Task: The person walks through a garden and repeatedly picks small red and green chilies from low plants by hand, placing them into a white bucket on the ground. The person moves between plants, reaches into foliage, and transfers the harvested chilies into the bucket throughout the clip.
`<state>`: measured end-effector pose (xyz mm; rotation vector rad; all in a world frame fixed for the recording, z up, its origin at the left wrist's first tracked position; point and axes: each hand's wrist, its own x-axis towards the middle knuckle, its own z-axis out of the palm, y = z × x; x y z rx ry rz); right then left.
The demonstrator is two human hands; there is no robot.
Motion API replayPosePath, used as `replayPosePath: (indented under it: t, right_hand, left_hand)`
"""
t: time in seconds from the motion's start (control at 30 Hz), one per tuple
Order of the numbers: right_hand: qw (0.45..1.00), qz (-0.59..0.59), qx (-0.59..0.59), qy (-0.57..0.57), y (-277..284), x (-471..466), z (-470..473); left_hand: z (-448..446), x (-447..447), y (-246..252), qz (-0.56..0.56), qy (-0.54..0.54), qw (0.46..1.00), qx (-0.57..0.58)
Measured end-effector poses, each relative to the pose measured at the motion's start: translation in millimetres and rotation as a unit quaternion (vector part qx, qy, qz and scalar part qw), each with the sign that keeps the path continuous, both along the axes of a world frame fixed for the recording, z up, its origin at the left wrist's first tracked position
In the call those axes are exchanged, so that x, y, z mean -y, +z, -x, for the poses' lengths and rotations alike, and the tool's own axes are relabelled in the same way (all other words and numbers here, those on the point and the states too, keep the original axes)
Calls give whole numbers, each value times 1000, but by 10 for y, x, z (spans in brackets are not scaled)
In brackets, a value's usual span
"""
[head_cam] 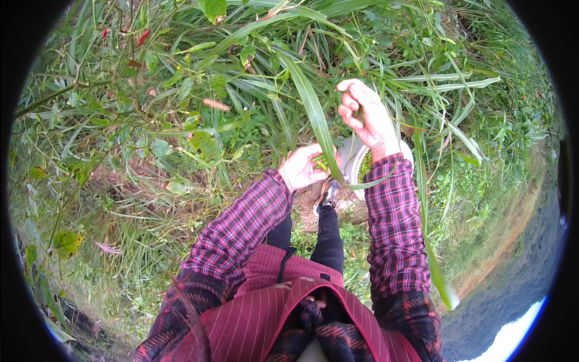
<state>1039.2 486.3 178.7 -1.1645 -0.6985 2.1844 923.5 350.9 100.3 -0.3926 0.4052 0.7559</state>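
My left hand (298, 170) is curled around several small green chili peppers (320, 163). A long broad grass blade (312, 106) hangs in front of its fingertips and partly covers them. Higher and to the right, my right hand (368, 115) has its fingers bent toward the palm; whether anything lies inside them cannot be made out. Below its wrist stands a white bucket (408, 156) holding green and some reddish chili peppers (364, 166). My right forearm hides part of the bucket.
Chili plants with a woody branch (59, 95) and a red pepper (143, 37) stand at the upper left. Tall grass (280, 113) surrounds both hands. My shoe (330, 192) is on bare soil beside the bucket. A dirt strip (502, 253) runs along the far right.
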Motion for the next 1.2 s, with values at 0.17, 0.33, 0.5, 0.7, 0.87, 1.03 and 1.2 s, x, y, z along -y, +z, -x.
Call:
replayPosePath:
  t: [0.17,0.33,0.5,0.7,0.87,1.03,1.2]
  right_hand:
    - [985,-145,91,-25,-40,-281,768]
    - [943,-242,176,-146,-107,-691,1436]
    - [937,-246,195,-153,-83,-691,1630]
    - [987,-94,-56,-120,314,-193,1423]
    - [992,-74,-71,-68,845,489,1266]
    - [991,-124,1,-41,1326,1061,1051]
    - [991,-114,65,-31,1806,1537,908]
  left_hand:
    - [173,493,88,-28,18,991,128]
    - [556,483,329,-136,5,985,104]
    - [1095,336,561,-193,29,981,-10]
    - [1611,162,915,-174,193,961,-92]
    - [1666,36,1368,-215,145,930,-261]
    - [1241,174,1910,-185,157,915,-322]
    - [1136,586,2347,-199,128,906,-351]
